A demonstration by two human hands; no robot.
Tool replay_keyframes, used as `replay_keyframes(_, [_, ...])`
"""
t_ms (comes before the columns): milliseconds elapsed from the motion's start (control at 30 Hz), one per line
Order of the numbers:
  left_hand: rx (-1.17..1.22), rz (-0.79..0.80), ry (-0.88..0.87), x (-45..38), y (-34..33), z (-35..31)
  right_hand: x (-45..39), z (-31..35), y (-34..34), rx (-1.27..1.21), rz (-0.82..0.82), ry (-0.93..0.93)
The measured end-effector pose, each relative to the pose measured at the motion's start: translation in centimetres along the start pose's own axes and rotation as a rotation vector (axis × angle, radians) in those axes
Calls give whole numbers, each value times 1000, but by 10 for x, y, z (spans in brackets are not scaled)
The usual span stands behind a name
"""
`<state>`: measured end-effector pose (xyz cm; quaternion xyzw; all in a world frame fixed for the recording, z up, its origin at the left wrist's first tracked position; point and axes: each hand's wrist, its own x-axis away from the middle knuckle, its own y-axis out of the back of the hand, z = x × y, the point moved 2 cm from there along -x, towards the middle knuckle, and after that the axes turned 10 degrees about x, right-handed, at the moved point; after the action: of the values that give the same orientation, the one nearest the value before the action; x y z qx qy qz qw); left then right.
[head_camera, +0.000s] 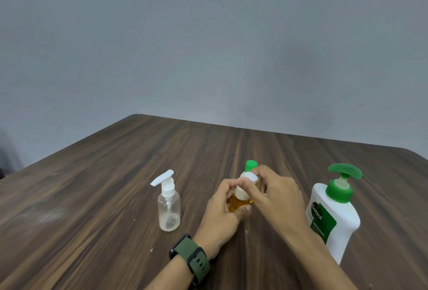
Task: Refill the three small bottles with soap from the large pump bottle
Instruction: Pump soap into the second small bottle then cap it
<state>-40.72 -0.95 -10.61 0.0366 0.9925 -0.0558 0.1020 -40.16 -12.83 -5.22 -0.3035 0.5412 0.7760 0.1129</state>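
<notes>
Soap bottle [238, 204], small and yellow, stands upright in the gripping left hand [222, 211]; right hand [275, 194] pinches its white cap [251, 176] on top.

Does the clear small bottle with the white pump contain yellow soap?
No, the clear small bottle with the white pump looks empty, standing alone on the wooden table.

left wrist: olive-green strap watch [191, 257] | both forearms: bare, sleeveless
</notes>
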Motion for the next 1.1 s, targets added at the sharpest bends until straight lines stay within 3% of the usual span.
replay_keyframes(133, [60, -16, 3, 0, 2, -3, 1, 3, 2, -231, -21, 55])
replay_keyframes(467, [-84, 0, 0, 2, 0, 0, 4, 3, -7, -180, 4, 79])
replay_keyframes(600, [-246, -93, -161, 3, -1, -1, 8, 4, -20, -121, 16, 88])
replay_keyframes(1100, [-372, -446, -687, 12, 8, -27, 11, 4, -29, -110, -30, 70])
